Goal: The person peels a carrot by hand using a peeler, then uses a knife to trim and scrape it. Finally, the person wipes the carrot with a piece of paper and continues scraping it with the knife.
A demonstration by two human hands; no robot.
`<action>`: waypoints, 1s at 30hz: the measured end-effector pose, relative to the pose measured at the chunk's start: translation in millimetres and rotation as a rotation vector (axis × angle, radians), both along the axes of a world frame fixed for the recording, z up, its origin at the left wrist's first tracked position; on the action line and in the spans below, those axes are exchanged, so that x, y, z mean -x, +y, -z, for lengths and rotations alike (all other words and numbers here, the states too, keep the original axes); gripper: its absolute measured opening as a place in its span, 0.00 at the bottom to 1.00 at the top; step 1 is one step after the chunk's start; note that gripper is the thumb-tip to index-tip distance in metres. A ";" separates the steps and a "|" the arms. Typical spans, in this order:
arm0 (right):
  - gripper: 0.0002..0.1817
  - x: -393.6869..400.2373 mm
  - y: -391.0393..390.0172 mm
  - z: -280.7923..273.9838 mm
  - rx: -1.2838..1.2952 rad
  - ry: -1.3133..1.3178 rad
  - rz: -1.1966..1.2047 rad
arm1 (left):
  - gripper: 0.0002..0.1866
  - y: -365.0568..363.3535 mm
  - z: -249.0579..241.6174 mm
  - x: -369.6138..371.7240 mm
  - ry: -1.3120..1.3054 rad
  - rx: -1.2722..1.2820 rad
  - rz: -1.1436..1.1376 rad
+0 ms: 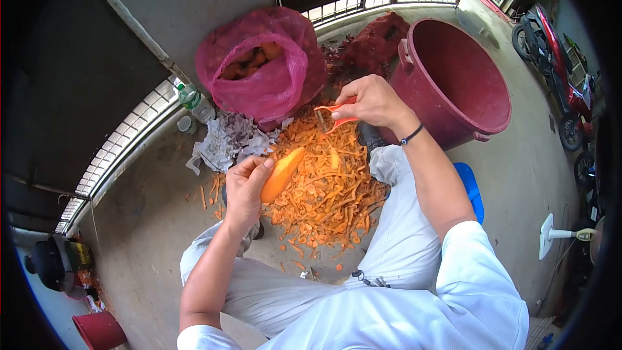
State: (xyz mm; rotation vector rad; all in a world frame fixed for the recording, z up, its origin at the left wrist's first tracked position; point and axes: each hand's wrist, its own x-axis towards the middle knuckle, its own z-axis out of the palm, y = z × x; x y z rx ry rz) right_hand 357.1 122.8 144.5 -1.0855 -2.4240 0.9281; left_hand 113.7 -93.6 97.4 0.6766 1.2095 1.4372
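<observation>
My left hand (247, 189) is closed around the thick end of a peeled orange carrot (282, 175), whose tapered tip points up and to the right. In my right hand (374, 103) is an orange-handled peeler (335, 116), its blade held apart from the carrot. Both hands hover over a wide heap of orange peelings (324, 201) on the floor between my legs. Behind the heap slumps an open pink mesh sack (285, 84), with several unpeeled carrots (253, 61) showing inside.
A large maroon tub (463, 71) stands at the right, beside a dark red mesh bag (376, 42). Crumpled paper (230, 139), a plastic bottle (194, 102) and a cup (186, 124) lie left of the sack. Something blue (469, 189) rests by my right leg; motorcycles (554, 65) are parked at far right.
</observation>
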 end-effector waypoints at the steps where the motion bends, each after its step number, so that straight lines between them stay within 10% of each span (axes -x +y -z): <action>1: 0.16 1.0 -2.9 1.0 -0.004 -0.001 0.003 | 0.09 -0.2 -1.0 -0.6 0.057 -0.014 -0.012; 6: 0.19 20.8 -35.9 0.4 0.329 0.293 -0.271 | 0.10 0.7 2.1 -1.5 0.319 -0.020 0.063; 12: 0.17 -3.7 5.7 -0.5 -0.006 -0.123 0.009 | 0.10 0.1 -0.7 6.4 0.528 -0.177 0.078; 16: 0.18 6.5 -15.1 10.4 0.227 0.298 -0.145 | 0.13 7.3 4.1 9.6 0.457 0.006 0.090; 18: 0.14 17.1 -26.2 13.2 0.391 0.378 -0.193 | 0.16 9.6 -0.9 4.4 -0.168 0.152 0.082; 22: 0.16 35.7 -55.9 -1.4 -0.039 0.331 -0.377 | 0.21 11.2 12.9 5.7 -0.577 0.278 0.073; 30: 0.14 57.1 -80.8 8.1 -0.341 0.402 -0.448 | 0.16 6.7 3.3 -12.6 -0.442 0.276 0.057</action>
